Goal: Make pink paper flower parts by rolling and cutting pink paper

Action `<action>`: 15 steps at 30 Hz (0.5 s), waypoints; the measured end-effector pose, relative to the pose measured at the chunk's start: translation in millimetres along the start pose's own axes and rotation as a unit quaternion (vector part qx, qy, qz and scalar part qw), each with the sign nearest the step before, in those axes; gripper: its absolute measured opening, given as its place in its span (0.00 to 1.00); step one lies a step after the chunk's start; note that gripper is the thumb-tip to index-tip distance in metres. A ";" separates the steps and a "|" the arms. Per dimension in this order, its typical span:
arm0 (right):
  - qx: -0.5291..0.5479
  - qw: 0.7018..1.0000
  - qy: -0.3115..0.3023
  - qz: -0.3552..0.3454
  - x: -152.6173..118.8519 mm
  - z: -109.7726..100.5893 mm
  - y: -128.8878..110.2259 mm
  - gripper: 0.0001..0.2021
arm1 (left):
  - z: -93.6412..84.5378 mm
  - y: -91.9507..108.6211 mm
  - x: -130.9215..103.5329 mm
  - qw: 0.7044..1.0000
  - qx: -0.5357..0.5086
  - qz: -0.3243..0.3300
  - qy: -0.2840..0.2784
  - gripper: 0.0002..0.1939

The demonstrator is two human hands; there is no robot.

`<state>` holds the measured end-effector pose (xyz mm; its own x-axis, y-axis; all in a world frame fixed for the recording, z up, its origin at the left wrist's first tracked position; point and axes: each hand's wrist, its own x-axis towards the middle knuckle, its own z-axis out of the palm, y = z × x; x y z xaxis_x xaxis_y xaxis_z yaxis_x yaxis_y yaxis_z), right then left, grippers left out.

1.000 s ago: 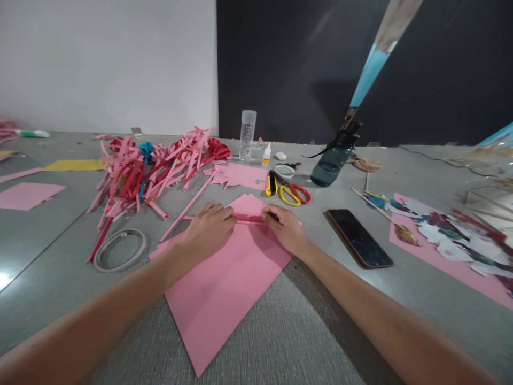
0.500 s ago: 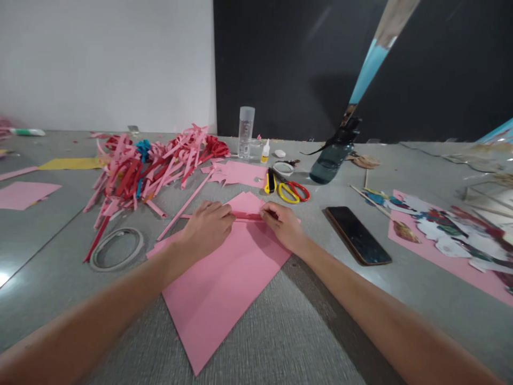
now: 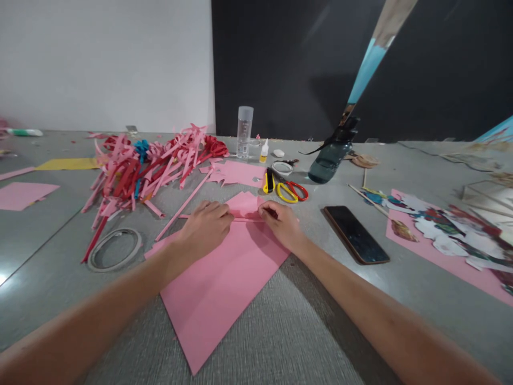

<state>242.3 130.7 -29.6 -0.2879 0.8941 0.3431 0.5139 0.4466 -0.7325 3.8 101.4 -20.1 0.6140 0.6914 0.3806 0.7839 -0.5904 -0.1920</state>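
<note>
I judge the large pink paper sheet [image 3: 226, 278] light, easily creased, best held by edges; the right hand's [image 3: 282, 224] fingers pinch a pink paper flap [image 3: 243, 206]; the left hand's [image 3: 209, 225] grip I can't tell.

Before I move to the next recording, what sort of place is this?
Probably a papercraft workspace: a tangled heap of pink and red paper strips, a large flat pink paper sheet, and scissors with red and yellow handles suggest it.

The sheet [image 3: 226, 283] is partly covered by the left hand [image 3: 208, 224], whose fingertips are hidden. Print on the clear bottle [image 3: 245, 133] cannot be read. Cutouts [image 3: 447, 245] are blurred and cut off at right.
</note>
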 end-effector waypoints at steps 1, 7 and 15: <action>0.003 1.000 -0.001 -0.001 0.1 0.0 0.2 0.07 | -0.1 0.0 -0.1 1.000 0.002 0.000 -0.002 0.10; 0.000 1.000 -0.010 0.005 0.9 1.6 2.3 0.06 | -0.4 0.1 -0.3 1.000 -0.001 0.003 0.002 0.09; -0.008 1.000 -0.016 -0.006 1.3 2.0 1.8 0.05 | -0.2 0.5 0.5 1.000 0.005 0.004 0.003 0.10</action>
<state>241.2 132.6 -31.7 -0.3191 0.8876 0.3321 0.5233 0.4571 -0.7191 4.5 101.3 -19.8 0.6196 0.6847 0.3838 0.7801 -0.5912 -0.2047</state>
